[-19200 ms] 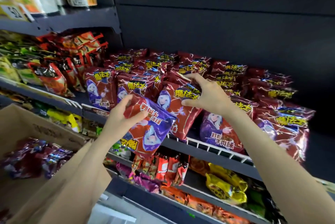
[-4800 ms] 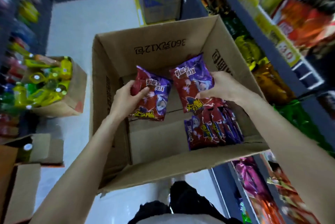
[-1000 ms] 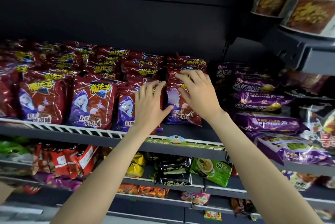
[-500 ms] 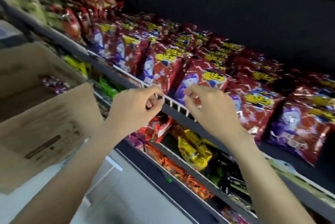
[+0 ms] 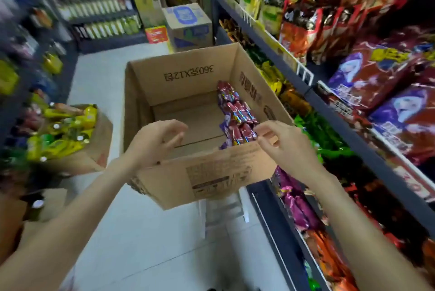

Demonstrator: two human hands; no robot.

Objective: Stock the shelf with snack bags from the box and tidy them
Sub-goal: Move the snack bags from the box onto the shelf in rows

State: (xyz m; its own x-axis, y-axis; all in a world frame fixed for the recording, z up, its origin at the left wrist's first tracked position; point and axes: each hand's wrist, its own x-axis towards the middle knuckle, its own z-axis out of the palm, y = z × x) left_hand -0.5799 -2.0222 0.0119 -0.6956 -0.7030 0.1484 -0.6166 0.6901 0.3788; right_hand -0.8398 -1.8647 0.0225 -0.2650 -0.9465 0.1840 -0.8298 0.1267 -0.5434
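An open cardboard box (image 5: 188,74) stands in the aisle in front of me. A row of red-and-purple snack bags (image 5: 236,117) lies along its right inner wall; the rest of its floor is bare. My left hand (image 5: 156,141) hovers over the near rim, fingers curled and apart, holding nothing. My right hand (image 5: 286,143) hovers over the near right corner, just beside the bags, empty too. On the right, the shelf (image 5: 348,123) carries the same red-and-purple bags (image 5: 376,78) standing in rows.
A second carton of yellow-green bottles (image 5: 63,130) sits on the floor at the left. A closed blue-printed carton (image 5: 188,25) stands behind the box. Shelves of goods line both sides of the aisle; lower right shelves hold purple and orange packets (image 5: 299,206).
My view has swung from the shelf down to the box. Both hands have left the shelf edge and now hang over the box's near rim, empty.
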